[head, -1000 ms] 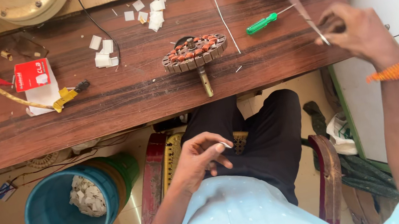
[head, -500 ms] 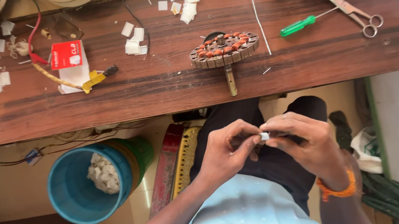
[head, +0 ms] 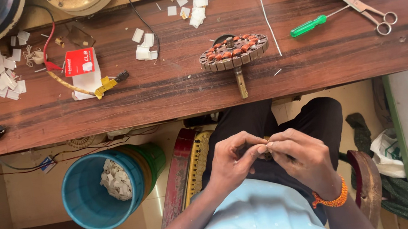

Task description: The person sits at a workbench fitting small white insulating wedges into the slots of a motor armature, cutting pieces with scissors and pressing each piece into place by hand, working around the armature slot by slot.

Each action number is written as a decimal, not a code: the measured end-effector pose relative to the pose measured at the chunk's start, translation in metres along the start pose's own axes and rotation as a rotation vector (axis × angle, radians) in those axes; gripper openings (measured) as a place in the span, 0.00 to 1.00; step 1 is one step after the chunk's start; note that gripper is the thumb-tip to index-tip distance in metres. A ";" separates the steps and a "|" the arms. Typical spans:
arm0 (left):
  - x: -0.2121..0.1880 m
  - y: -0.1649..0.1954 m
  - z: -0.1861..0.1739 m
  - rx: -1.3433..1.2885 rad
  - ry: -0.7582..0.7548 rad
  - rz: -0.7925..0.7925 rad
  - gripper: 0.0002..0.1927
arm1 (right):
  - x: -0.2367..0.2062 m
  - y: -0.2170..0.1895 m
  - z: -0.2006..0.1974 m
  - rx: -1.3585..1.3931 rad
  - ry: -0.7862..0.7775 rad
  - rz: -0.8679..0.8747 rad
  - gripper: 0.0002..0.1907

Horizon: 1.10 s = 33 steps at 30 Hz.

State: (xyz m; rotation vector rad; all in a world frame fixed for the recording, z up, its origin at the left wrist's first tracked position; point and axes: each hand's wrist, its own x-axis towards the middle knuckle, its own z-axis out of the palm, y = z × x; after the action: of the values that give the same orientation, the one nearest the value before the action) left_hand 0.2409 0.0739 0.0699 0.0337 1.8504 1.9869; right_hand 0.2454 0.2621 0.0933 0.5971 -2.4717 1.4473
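The long wooden workbench (head: 317, 65) fills the upper part of the view, and the person sits below its front edge, looking down at the lap. On the floor at the left stands a blue bucket (head: 84, 206) with many small white paper pieces inside. On the bench lies a round motor stator (head: 233, 51) with copper-coloured windings and a shaft that points toward the person; nobody touches it now, and it is well apart from both hands. To its right are a green-handled screwdriver (head: 311, 26) and a pair of scissors (head: 362, 6), close together. To the left is a small red box (head: 80, 62), and loose white paper squares (head: 0, 82) are scattered over the left part of the bench. Both hands are over the lap, fingertips meeting. The left hand (head: 231, 160) and the right hand (head: 300, 159) are curled, and they seem to pinch one very small piece (head: 265, 148) between them; it is too small to say what it is. As I judge it, the work is in a middle stage: the stator already carries windings and many pieces are cut, but this small piece is only being prepared in the fingers and is not yet brought to the stator.
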 end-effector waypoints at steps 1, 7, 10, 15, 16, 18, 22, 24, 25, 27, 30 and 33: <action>-0.002 0.001 0.000 -0.055 -0.011 0.013 0.05 | 0.003 -0.003 -0.001 -0.008 0.006 -0.056 0.11; -0.012 0.027 -0.001 0.088 0.058 0.319 0.05 | 0.020 -0.020 -0.004 -0.048 0.094 -0.246 0.12; -0.018 0.038 -0.004 0.343 0.127 0.608 0.09 | 0.022 -0.026 -0.002 -0.095 0.140 -0.267 0.12; -0.026 0.041 -0.012 0.454 0.130 0.612 0.11 | 0.019 -0.031 0.006 -0.095 0.107 -0.266 0.10; -0.027 0.039 -0.015 0.450 0.122 0.575 0.11 | 0.018 -0.031 0.008 -0.091 0.100 -0.242 0.10; -0.029 0.036 -0.020 0.440 0.107 0.499 0.10 | 0.014 -0.033 0.014 -0.081 0.084 -0.195 0.09; -0.027 0.030 -0.027 0.551 0.153 0.635 0.10 | 0.005 -0.033 0.023 0.087 0.081 0.108 0.09; -0.026 0.029 -0.027 0.627 0.131 0.661 0.09 | 0.001 -0.031 0.027 0.124 0.113 0.237 0.08; -0.025 0.028 -0.026 0.659 0.131 0.680 0.08 | -0.001 -0.030 0.029 0.153 0.123 0.288 0.08; -0.024 0.027 -0.024 0.724 0.129 0.718 0.08 | -0.004 -0.027 0.032 0.209 0.144 0.390 0.07; -0.022 0.026 -0.020 0.732 0.153 0.704 0.08 | -0.007 -0.022 0.035 0.247 0.158 0.464 0.07; -0.019 0.024 -0.018 0.736 0.182 0.709 0.08 | -0.010 -0.017 0.040 0.297 0.170 0.464 0.07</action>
State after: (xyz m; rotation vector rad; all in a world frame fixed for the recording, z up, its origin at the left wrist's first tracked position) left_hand 0.2456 0.0505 0.0962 0.8467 2.8776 1.5664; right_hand 0.2626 0.2222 0.0830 -0.0705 -2.3738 1.9594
